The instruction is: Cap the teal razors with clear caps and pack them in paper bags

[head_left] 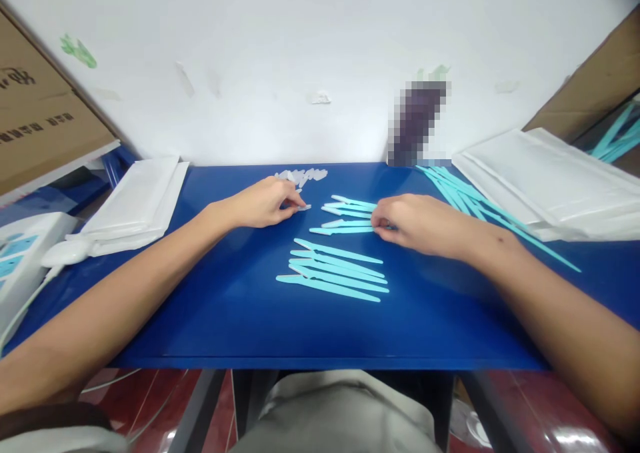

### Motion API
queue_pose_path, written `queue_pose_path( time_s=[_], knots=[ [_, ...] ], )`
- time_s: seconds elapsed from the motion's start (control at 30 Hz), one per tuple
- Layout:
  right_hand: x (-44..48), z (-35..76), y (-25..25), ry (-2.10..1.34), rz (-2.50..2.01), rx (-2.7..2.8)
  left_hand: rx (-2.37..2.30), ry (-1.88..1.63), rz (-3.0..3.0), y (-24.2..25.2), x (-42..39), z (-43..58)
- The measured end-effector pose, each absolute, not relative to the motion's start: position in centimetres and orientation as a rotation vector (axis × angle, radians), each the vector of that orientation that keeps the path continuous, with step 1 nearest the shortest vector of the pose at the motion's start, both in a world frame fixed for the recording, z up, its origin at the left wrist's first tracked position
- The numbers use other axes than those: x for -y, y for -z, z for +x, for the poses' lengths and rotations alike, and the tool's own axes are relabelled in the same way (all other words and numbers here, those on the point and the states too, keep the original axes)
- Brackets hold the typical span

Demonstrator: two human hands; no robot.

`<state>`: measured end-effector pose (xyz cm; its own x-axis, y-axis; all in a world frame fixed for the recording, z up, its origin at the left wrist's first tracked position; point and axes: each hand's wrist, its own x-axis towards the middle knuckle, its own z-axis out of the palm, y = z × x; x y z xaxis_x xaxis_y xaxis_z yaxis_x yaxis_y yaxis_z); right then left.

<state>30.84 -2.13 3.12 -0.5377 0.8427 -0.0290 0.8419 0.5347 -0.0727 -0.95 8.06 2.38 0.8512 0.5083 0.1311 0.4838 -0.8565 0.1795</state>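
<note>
My left hand (270,202) is closed in a pinch on a small clear plastic blade cover (306,207), just above the blue table. Behind it lies a little pile of similar covers (313,174). My right hand (415,223) is closed around the handle end of a turquoise eyebrow razor (345,230), whose head points left. Several more eyebrow razors (350,206) lie beside it, their handle ends partly hidden by my right fingers. Nearer to me, a row of turquoise eyebrow razors (335,281) lies flat, heads to the left.
A loose heap of turquoise razors (467,196) lies at the right, beside white plastic bags (555,180). At the left are more white bags (135,196), a white device with a cable (35,240) and a cardboard box (45,100). A white wall (250,60) bounds the table's back.
</note>
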Motion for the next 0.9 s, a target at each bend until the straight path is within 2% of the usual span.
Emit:
queue_pose_path(
  time_s=[0.17,0.4,0.7,0.9],
  knots=[
    [1.3,31.1,-3.0,-0.22,-1.48,2.668,-0.871,-0.314,2.931,-1.9,-6.3,-2.3],
    [1.3,32.0,-4.4,-0.614,-1.549,2.61,-0.812,-0.343,2.834,-2.2,-4.6,-2.5],
    [1.4,32.2,-4.4,-0.334,-1.497,2.562,-0.768,-0.536,2.728,-0.4,-4.8,-1.7],
    [1.9,32.0,-4.8,-0.419,-1.511,2.573,-0.835,-0.637,2.552,0.1,-4.8,-1.1]
  ],
)
